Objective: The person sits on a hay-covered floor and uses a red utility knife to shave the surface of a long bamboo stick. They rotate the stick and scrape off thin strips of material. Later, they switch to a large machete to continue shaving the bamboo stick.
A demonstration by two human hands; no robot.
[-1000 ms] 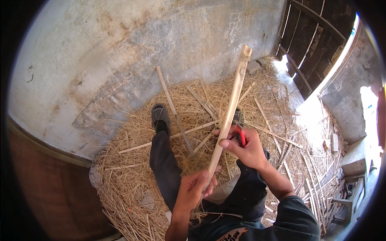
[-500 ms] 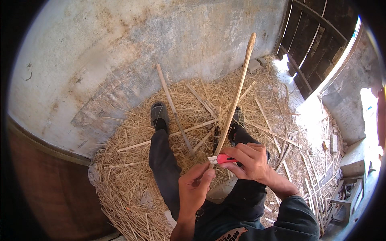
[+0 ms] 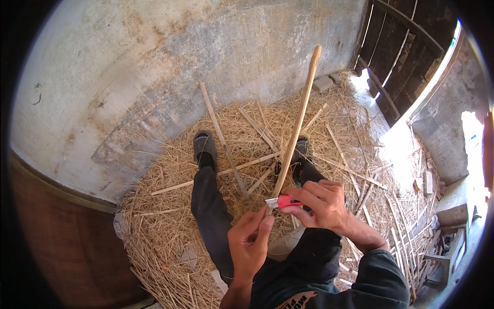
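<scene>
A long, pale bamboo strip (image 3: 297, 126) slants up and away from me. Its near end is pinched between the thumb and fingers of my left hand (image 3: 250, 242). My right hand (image 3: 319, 206) is closed round a red utility knife (image 3: 289, 202). The knife's short, wide blade (image 3: 271, 203) lies across the strip, just beyond my left fingertips, and appears to touch it. The left fingers cover the very end of the strip. Below my hands are my dark trouser legs, and my feet in dark slippers (image 3: 203, 141) rest on straw.
Straw and shavings (image 3: 164, 226) cover the floor, with several loose strips (image 3: 221, 135) lying across it. A stained wall (image 3: 170, 77) rises ahead. At the far right stands a dark plank door (image 3: 399, 51) with bright light beside it. A brown panel (image 3: 67, 232) is at left.
The strip's far end has dipped slightly and shifted left. The knife blade has moved a little nearer the left fingertips and turned slightly. Both hands keep their hold.
</scene>
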